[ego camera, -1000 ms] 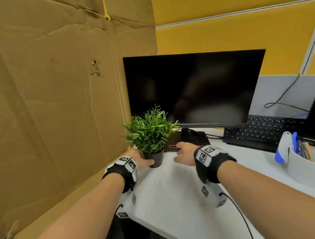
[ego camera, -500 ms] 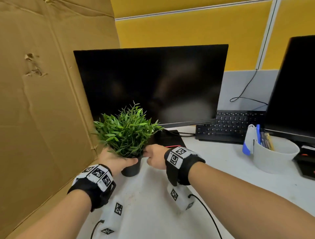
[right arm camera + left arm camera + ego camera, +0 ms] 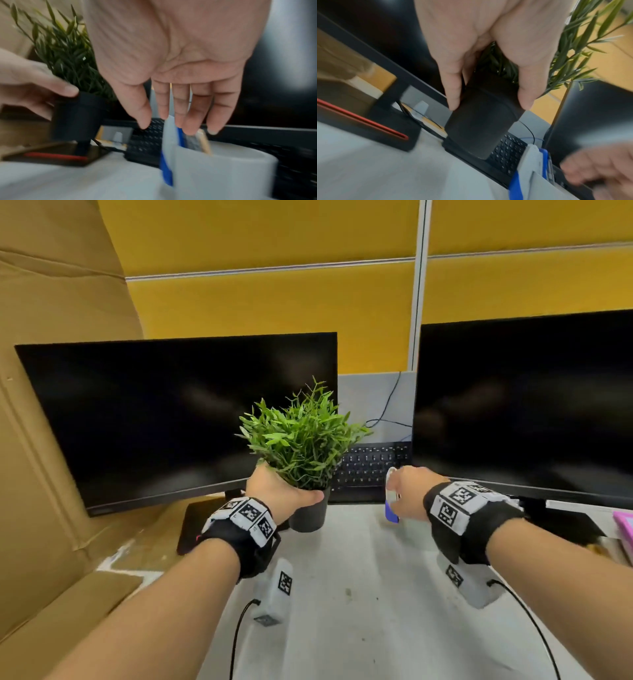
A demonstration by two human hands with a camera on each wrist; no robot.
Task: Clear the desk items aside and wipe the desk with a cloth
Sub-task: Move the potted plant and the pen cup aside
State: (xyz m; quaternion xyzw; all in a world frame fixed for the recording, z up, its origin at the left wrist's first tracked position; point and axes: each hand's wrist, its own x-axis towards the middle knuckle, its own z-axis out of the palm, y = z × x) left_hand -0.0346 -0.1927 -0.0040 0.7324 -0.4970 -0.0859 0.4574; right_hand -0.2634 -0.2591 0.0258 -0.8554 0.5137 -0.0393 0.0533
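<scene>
Left hand (image 3: 279,491) grips a small potted plant (image 3: 308,510) by its dark pot, lifted above the desk (image 3: 359,594) between two monitors, while the relaxed right hand (image 3: 407,494) reaches over a white holder (image 3: 223,169); its fingers could likely tip it over.

My plant (image 3: 301,440) is green in a black pot (image 3: 310,513); the desk (image 3: 359,594) is white, the wall (image 3: 274,302) yellow, the cup (image 3: 223,173) white.
</scene>
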